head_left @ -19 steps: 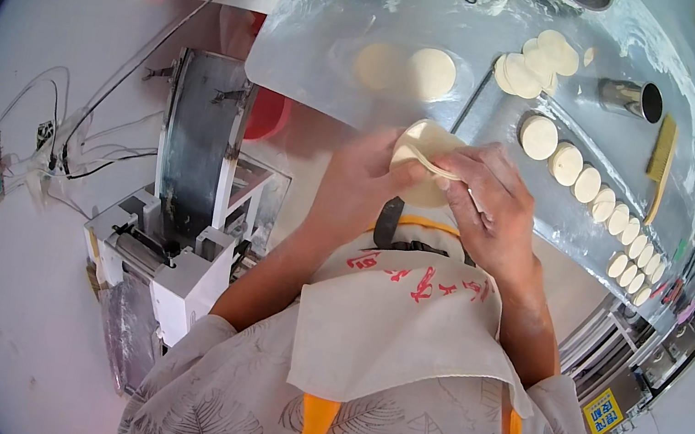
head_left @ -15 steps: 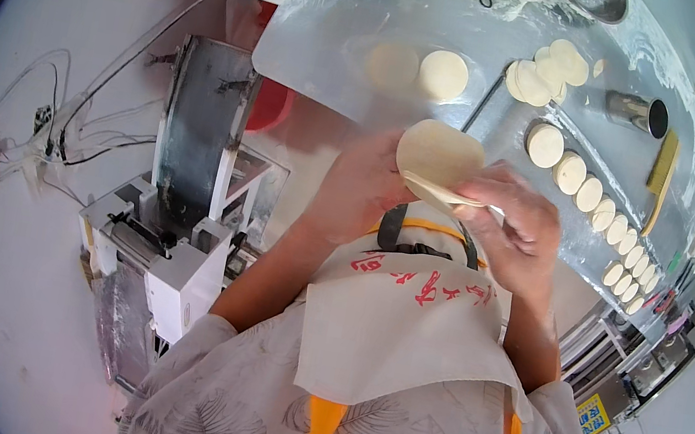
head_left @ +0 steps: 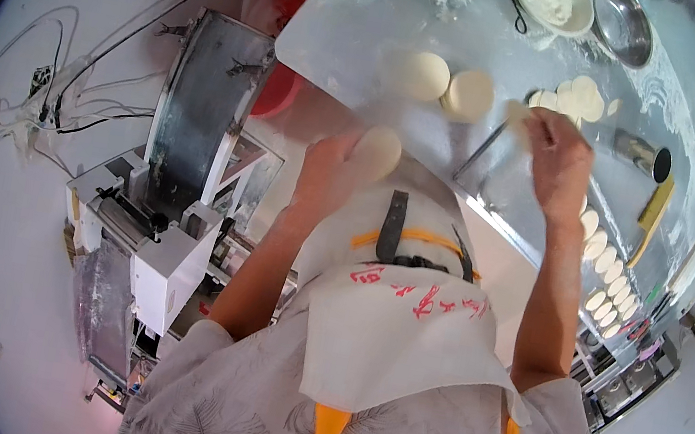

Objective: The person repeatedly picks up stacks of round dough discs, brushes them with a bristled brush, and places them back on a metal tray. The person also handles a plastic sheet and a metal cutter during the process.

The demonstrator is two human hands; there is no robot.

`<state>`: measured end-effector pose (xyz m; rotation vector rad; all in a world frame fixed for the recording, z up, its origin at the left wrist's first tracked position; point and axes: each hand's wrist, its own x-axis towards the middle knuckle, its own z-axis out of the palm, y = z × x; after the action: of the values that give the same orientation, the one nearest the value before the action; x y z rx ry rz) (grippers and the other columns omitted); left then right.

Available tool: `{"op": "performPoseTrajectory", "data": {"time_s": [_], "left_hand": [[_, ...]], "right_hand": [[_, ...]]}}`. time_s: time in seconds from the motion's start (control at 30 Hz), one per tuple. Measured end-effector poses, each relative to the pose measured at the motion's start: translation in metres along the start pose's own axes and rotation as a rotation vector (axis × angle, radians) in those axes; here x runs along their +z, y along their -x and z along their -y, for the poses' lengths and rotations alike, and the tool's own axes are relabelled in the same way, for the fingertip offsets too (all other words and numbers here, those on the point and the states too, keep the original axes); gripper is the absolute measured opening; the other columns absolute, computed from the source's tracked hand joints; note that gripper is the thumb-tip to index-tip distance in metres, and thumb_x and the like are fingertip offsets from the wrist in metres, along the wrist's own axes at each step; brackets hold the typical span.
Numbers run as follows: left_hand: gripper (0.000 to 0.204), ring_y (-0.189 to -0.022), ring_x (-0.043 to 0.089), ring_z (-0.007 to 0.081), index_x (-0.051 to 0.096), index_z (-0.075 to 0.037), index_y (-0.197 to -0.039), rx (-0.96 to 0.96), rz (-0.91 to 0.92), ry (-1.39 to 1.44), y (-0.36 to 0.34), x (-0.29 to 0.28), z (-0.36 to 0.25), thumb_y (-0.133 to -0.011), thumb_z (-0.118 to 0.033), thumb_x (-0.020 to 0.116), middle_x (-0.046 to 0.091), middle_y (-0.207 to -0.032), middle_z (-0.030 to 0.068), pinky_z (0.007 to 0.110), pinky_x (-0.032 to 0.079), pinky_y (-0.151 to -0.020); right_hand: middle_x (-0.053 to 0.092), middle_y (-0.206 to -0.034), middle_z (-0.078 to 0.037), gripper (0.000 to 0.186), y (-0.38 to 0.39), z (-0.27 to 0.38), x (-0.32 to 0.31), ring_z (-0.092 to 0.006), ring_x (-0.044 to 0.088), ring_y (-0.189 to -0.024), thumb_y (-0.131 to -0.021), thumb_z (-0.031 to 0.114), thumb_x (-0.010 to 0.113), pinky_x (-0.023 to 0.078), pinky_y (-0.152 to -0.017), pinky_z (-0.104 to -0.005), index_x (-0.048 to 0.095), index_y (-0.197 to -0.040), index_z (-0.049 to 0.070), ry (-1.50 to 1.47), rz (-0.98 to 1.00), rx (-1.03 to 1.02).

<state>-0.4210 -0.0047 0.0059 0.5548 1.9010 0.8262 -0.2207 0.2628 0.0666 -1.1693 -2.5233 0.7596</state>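
My left hand (head_left: 322, 174) is closed on the edge of a pale dough round (head_left: 377, 153), held up in front of the apron and blurred by motion. Out over the metal table (head_left: 351, 41), my right hand (head_left: 560, 157) pinches another thin dough round (head_left: 519, 122), smeared by its movement. Just beyond that hand lies an overlapping pile of dough rounds (head_left: 582, 97), partly covered by the fingers. Two flat dough rounds, one (head_left: 429, 77) beside the other (head_left: 469, 96), rest on the table between my hands. Rows of smaller dough pieces (head_left: 605, 261) run along the right side.
A metal cup (head_left: 642, 156) lies on its side near a yellow brush (head_left: 654, 215). Farther back stand a bowl of flour (head_left: 553, 2) and a steel bowl (head_left: 623, 26). A thin dark bar (head_left: 480, 152) is near the front edge. At left stands a roller machine (head_left: 202, 117).
My hands were together at one doubled dough round; they are now apart, each with a round. The right hand has moved out to the pile, the left slightly down and left.
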Motion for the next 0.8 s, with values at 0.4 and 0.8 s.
{"op": "performPoseTrajectory", "data": {"time_s": [0.4,0.8], "left_hand": [[0.035,-0.104,0.07,0.0107,0.07,0.003,-0.134,0.014,0.006,0.449,0.007,-0.007,0.002,-0.106,-0.018,0.071,0.078,-0.113,0.0053,0.029,0.055,-0.093],[0.034,-0.103,0.067,0.0098,0.073,0.0,-0.132,0.095,-0.046,0.565,0.012,-0.017,-0.054,-0.104,-0.02,0.075,0.076,-0.114,0.0042,0.027,0.054,-0.09]], "right_hand": [[0.078,-0.099,-0.02,0.024,-0.078,-0.005,0.159,-0.0348,0.075,-0.09,-0.098,0.02,0.074,0.058,-0.082,-0.0425,0.076,-0.114,0.003,-0.247,0.397,-0.051],[0.073,-0.114,-0.009,0.036,-0.006,0.089,0.026,-0.0293,0.065,-0.113,-0.084,0.001,0.082,0.055,-0.096,-0.0399,0.078,-0.118,0.012,-0.399,0.188,-0.29]]}}
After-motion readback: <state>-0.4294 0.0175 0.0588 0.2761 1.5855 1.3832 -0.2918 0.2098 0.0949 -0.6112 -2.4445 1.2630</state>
